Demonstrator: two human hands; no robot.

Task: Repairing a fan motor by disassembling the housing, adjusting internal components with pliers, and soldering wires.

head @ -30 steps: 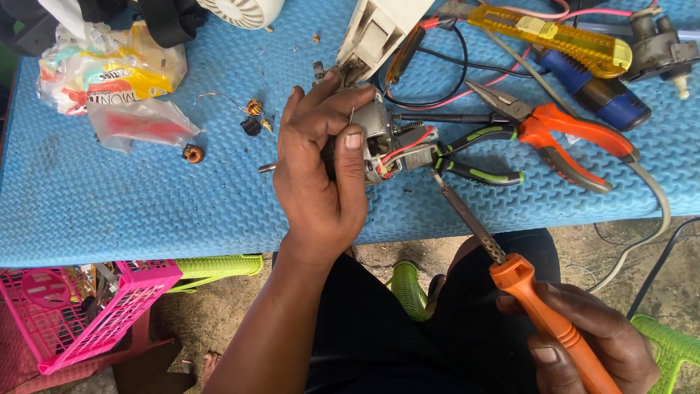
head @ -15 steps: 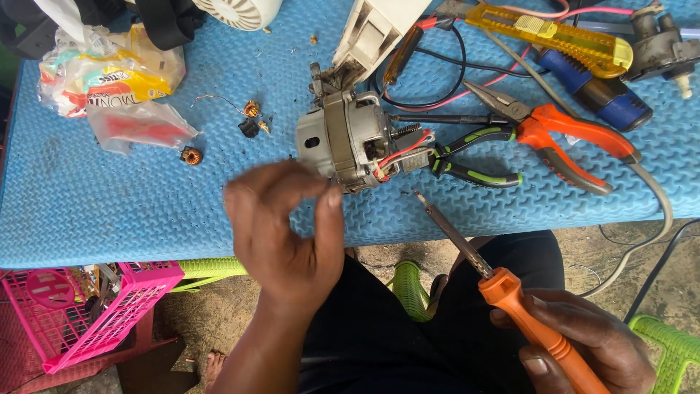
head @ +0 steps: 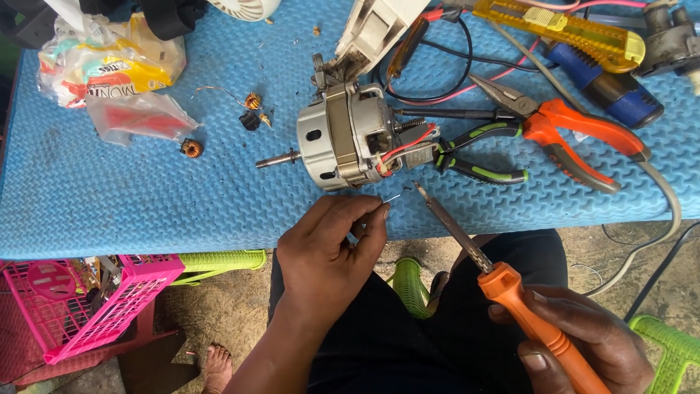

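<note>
From my head camera I look down on the blue counter (head: 109, 211) with the small grey motor (head: 350, 138) lying on its side near the front edge, shaft pointing left and its red wires bunched at the right end. My left hand (head: 332, 255) is just below the motor, thumb and forefinger pinched together on a thin piece of solder wire (head: 392, 198) whose free end pokes up toward the motor's wiring. My right hand (head: 583, 343) is closed around the orange handle of the soldering iron (head: 467, 244), held low over my lap, with its tip coming up beside the wire end and just short of the motor.

To my mind the care here lies in bringing tip and wire together at the joint itself, not in the air: I should rest a wrist on the counter edge, touch the iron to the terminal first, then feed the wire into it, keeping the tip off the red insulation.

Behind the motor lie green-handled pliers (head: 481, 153) and orange-handled pliers (head: 576, 135), well apart from my hands. A yellow utility knife (head: 561, 29) sits at the far edge. At left are plastic bags (head: 109, 73) and a small copper coil (head: 191, 149). A pink basket (head: 95, 306) sits under the counter.
</note>
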